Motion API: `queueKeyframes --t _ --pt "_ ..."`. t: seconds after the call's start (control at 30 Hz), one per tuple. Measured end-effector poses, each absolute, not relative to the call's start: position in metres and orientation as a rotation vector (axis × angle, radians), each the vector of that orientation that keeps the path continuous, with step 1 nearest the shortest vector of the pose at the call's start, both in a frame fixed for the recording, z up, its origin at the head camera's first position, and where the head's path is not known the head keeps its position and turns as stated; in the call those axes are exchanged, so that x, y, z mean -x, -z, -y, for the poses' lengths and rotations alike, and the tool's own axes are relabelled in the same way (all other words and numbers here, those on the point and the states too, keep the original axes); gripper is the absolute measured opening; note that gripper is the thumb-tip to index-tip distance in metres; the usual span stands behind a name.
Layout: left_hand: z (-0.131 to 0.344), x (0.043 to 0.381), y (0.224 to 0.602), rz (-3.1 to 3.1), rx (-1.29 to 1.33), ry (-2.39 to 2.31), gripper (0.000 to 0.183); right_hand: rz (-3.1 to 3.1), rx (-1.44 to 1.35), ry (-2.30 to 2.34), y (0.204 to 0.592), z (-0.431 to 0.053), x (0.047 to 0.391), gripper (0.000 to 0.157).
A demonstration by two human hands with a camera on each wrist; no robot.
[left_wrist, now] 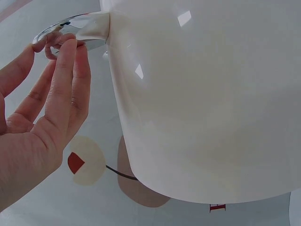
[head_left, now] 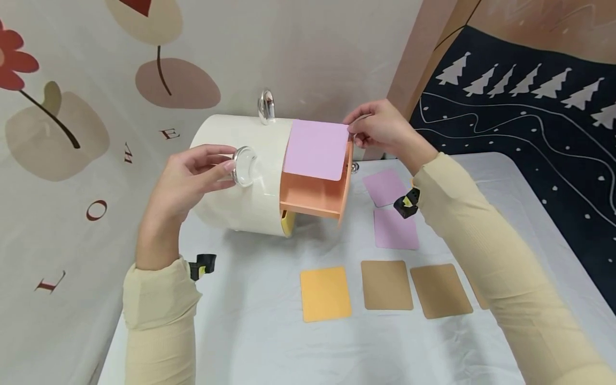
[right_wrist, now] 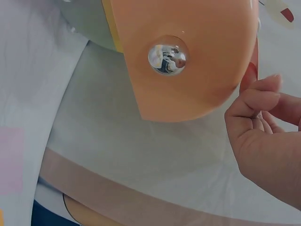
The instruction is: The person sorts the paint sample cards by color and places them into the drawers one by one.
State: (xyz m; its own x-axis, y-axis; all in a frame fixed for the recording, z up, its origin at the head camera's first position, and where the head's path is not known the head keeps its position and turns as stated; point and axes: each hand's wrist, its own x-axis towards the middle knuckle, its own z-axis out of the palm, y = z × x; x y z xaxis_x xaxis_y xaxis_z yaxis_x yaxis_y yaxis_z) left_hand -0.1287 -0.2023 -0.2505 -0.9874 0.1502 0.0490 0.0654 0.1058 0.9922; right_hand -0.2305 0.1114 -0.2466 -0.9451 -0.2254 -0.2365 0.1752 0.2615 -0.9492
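Left grip (head_left: 190, 174) pinches the metal loop (left_wrist: 95, 24), right grip (head_left: 379, 127) the lilac card (head_left: 317, 149) by its corner. I'd go gently so it doesn't snag the orange drawer (head_left: 310, 209).

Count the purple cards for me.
3. One purple card is at the right hand, over the open orange drawer. The upper loose card and lower loose card lie on the table, right of the drawer in the head view. More may be hidden.
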Motion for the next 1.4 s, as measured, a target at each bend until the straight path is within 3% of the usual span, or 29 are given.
queueKeyframes --t 0.37,0.73,0.87,1.1,1.4 --pt "0.202 0.129 0.251 -2.288 -0.249 -2.063 0.022 -2.284 0.081 1.675 0.248 -0.124 0.229 0.013" --pt "0.202 0.129 0.251 -2.278 -0.244 -2.064 0.021 -2.227 0.099 1.768 0.259 -0.182 0.216 0.016" --pt "0.202 0.129 0.251 -2.256 -0.245 -2.082 0.021 -2.201 0.067 1.810 0.283 -0.206 0.209 0.010" --pt "0.202 0.128 0.251 -2.242 -0.251 -2.090 0.020 -2.148 -0.053 1.780 0.342 -0.238 0.196 0.012" --pt "0.202 0.128 0.251 -2.242 -0.248 -2.087 0.021 -2.287 -0.209 1.423 0.417 -0.263 0.181 0.041"
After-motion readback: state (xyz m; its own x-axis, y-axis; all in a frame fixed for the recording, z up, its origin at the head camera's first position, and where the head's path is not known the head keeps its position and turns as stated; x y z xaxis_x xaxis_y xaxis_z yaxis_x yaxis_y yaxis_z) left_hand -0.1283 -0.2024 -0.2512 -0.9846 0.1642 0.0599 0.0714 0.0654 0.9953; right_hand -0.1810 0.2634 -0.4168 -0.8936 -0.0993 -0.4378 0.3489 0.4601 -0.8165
